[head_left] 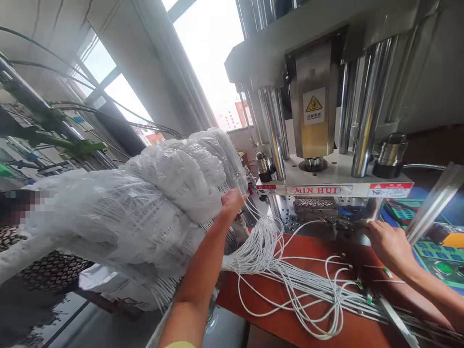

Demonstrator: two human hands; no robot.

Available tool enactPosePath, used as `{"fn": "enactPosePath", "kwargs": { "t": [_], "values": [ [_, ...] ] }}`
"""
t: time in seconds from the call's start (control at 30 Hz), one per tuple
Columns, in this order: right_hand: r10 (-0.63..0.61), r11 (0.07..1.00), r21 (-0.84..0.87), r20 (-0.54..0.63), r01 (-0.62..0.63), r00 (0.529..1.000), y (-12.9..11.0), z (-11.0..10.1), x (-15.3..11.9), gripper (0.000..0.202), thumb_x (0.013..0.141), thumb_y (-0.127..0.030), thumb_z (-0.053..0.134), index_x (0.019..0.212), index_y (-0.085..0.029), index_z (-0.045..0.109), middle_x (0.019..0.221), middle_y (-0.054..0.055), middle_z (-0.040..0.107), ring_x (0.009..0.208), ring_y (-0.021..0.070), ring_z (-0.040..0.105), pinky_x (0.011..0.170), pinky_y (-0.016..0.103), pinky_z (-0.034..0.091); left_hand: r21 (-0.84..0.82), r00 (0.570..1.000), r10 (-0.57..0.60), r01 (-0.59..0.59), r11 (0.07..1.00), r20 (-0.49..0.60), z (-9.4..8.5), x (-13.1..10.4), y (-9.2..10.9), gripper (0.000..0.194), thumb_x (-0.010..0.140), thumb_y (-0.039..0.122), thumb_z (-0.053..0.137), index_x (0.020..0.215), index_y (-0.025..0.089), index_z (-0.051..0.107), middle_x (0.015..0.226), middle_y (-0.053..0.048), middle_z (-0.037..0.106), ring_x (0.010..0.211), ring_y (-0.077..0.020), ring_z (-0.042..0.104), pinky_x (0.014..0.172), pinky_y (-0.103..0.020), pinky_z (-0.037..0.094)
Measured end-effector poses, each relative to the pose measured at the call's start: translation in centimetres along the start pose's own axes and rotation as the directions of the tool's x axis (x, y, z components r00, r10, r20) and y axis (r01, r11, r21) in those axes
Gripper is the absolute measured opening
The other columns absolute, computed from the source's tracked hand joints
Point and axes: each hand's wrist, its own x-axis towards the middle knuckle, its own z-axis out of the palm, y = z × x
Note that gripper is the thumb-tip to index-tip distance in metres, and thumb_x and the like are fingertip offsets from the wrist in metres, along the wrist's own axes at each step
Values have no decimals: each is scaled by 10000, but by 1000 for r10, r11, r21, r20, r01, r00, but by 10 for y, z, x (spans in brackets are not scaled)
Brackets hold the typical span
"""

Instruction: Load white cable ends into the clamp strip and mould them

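Observation:
My left hand (232,202) is raised beside the plastic-wrapped cable bundles. It looks closed, but what its fingers hold, if anything, is hidden. Close to it, white cables (261,244) hang in loops and spread over the red-brown tabletop (279,324). At the front of the press, the curled fingers of my right hand (389,244) grip the edge of a dark metal mould (350,229). A single white cable runs toward this mould from the left. The mould is partly in shadow, so its details are unclear.
The moulding press (319,189) stands over the work area, with steel columns and a hot-surface label. Large cable bundles in clear plastic (174,179) fill the left side. A control panel with a green button (444,267) is at the right. A metal strip (397,321) lies across the cables.

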Motion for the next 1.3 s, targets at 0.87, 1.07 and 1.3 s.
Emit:
{"fn": "enactPosePath", "kwargs": {
  "t": [0.87, 1.07, 1.3],
  "values": [
    [42, 998, 31, 190, -49, 981, -11, 5, -17, 119, 914, -193, 500, 905, -184, 618, 942, 98, 643, 924, 249, 537, 704, 321, 349, -432, 139, 986, -887, 163, 88, 140, -96, 177, 518, 773, 414, 757, 1217, 222, 572, 1211, -65, 610, 1192, -254, 490, 1024, -395, 423],
    [37, 992, 117, 159, -56, 987, -28, -29, -55, 258, 886, -335, 559, 1100, -194, 584, 1041, 120, 643, 973, 296, 575, 726, 367, 403, -464, 74, 997, -883, 71, 11, 143, -91, 178, 384, 799, 337, 727, 1143, 193, 635, 1085, -72, 650, 1100, -242, 521, 982, -364, 442],
    [-3, 981, 191, 202, -37, 979, -78, -32, -123, 550, 811, -204, 564, 1352, -183, 467, 899, 87, 679, 838, 291, 629, 686, 390, 472, -540, 37, 995, -841, -21, -97, 158, -82, 178, 368, 786, 378, 736, 1098, 194, 667, 1077, -70, 686, 1037, -221, 576, 1002, -386, 411]
  ]
}}
